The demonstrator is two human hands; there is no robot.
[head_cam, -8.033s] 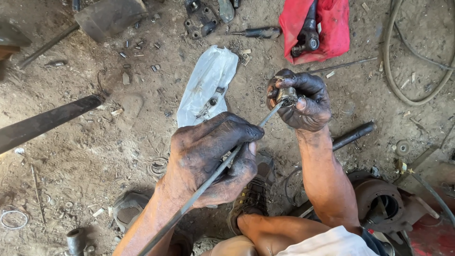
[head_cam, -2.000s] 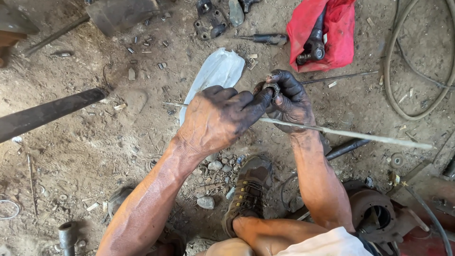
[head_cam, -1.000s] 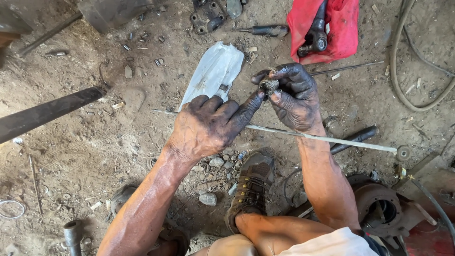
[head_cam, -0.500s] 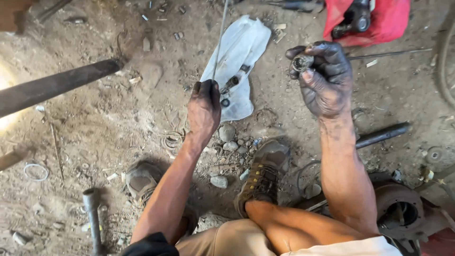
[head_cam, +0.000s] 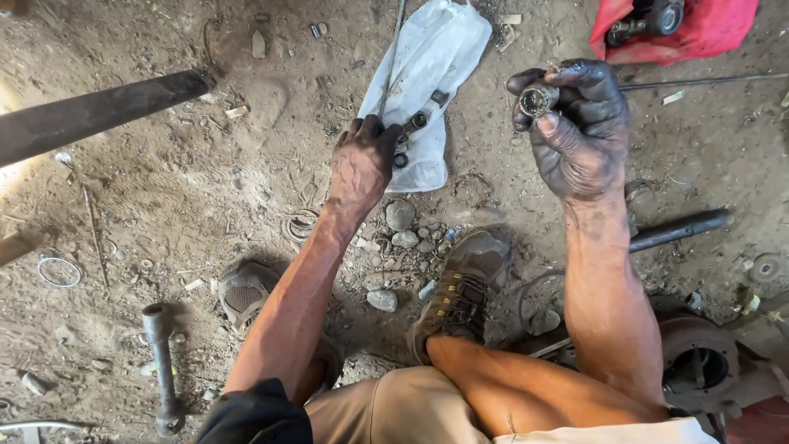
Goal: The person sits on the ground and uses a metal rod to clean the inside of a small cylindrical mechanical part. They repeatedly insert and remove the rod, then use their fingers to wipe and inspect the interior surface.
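Holding a small round metal bushing (head_cam: 538,99) pinched in my greasy right hand (head_cam: 575,131), I press my left hand (head_cam: 362,160) closed onto small metal parts (head_cam: 408,136) on the white plastic bag (head_cam: 427,74) on the dirt floor.
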